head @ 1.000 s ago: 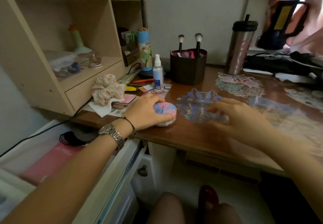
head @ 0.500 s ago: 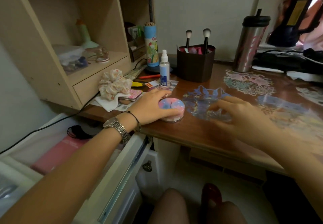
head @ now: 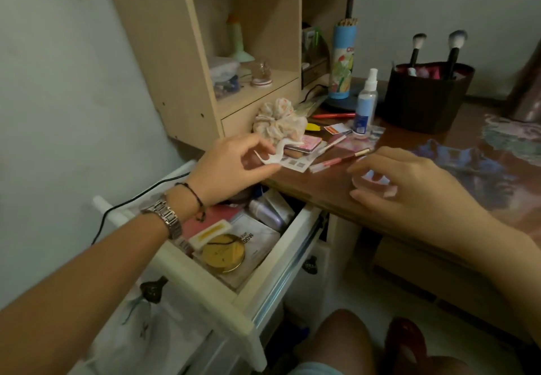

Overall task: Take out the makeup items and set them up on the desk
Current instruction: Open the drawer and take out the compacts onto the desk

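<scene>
Left hand [head: 234, 166]: mid-frame, over the gap btwn drawer and desk edge. Thumb and forefinger look to pinch a small white plastic piece [head: 270, 156] – can't tell what it is, and the grip itself is partly hidden.
Right hand [head: 409, 187]: centre-right, fingers curled down around a round compact [head: 371, 180] that sits on the desk [head: 307, 190]. Only the pale rim and a bit of the lid show btwn the fingers; looks held, not lifted.
Drawer [head: 281, 246]: open, lower centre of frame, under the left wrist. Inside: gold round compact [head: 224, 253], white sachet [head: 257, 238], silver tube [head: 266, 213], flat pink item [head: 205, 221].
Already on desk: pink palette [head: 304, 145], two slim lip pencils [head: 336, 158], spray bottle [head: 364, 105], dark brush holder [head: 424, 96] in upper right with two brushes up.
Key relation: remaining makeup lies below and toward the frame bottom from the left hand – that hand is nearer by far; the right is across the desk edge, well apart from the drawer.
Long axis: silver tube runs roughly front-to-back in the drawer; gold compact lies flat, lid up.
Likely step: left sets down its piece, then dips for the next item – a judgement only.
Risk: clutter by the palette leaves little bare desk there.
</scene>
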The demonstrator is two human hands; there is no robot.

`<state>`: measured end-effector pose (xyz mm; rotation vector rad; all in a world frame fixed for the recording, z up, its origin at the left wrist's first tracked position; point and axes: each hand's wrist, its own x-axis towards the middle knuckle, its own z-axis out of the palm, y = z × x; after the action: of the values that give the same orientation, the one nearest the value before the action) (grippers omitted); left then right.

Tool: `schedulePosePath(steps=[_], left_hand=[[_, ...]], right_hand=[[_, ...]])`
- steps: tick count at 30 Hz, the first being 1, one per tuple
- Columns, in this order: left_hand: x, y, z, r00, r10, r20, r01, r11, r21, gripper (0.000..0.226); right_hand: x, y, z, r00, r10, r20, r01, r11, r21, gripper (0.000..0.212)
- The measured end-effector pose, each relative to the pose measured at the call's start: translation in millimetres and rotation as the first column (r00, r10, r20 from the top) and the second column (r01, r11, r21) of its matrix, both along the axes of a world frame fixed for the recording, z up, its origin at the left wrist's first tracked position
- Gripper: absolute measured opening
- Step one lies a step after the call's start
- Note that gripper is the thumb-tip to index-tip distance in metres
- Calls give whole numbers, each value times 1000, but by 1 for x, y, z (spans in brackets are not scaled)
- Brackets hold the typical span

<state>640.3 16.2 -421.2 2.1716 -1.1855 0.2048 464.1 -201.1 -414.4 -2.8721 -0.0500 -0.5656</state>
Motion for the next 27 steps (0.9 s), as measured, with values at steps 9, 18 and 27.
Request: schedulePosePath(steps=[9,18,27], left_hand=[[28,78,-60,973,-13,-231,127,866,484,56],[41,79,-85,927,-24,-375,266,748,608,77],[46,75,-93,914,-75,-398,332,701,631,75]], right_hand=[[30,38,-10,992,123,-35,-123,992,2,38],[44,51,-15,985,161,-55,-161,987,0,35],[50,53,-19,982,168,-86,-168,986,-2,35]])
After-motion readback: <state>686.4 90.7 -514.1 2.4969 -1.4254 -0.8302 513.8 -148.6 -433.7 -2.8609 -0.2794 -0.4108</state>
